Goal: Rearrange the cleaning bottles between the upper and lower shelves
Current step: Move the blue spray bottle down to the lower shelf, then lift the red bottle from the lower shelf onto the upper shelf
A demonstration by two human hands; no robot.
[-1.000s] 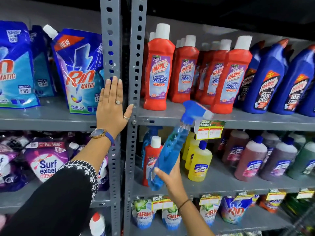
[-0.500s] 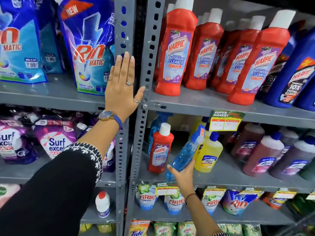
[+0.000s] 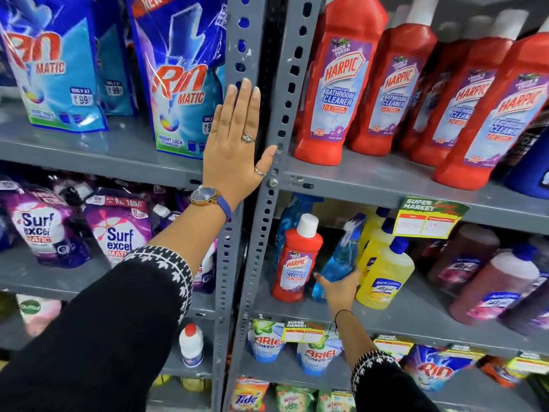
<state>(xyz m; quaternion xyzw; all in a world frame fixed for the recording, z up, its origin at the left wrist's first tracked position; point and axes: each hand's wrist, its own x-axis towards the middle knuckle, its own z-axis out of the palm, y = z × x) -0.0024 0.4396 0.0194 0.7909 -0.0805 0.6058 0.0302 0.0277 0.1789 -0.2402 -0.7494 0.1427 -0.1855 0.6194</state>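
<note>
My right hand (image 3: 338,288) grips a blue spray bottle (image 3: 340,258) low on its body, tilted, its base on or just above the lower shelf (image 3: 401,315). The bottle sits between a lone red Harpic bottle (image 3: 297,260) on its left and a yellow bottle (image 3: 384,275) on its right. Another blue spray bottle (image 3: 289,215) stands behind the red one. On the upper shelf (image 3: 356,179) stands a row of red Harpic bottles (image 3: 338,84). My left hand (image 3: 237,141) rests flat, fingers straight, against the grey shelf upright (image 3: 258,221), holding nothing.
Blue Rin pouches (image 3: 181,84) fill the upper left shelf, purple Surf Excel pouches (image 3: 116,233) the one below. Brownish and purple bottles (image 3: 490,286) crowd the lower shelf's right. A price tag (image 3: 430,217) hangs from the upper shelf edge. Ariel pouches (image 3: 267,343) sit underneath.
My right hand has brought the blue spray bottle down from in front of the upper shelf into the lower shelf, between the red and yellow bottles. The view has moved closer; my left hand stays.
</note>
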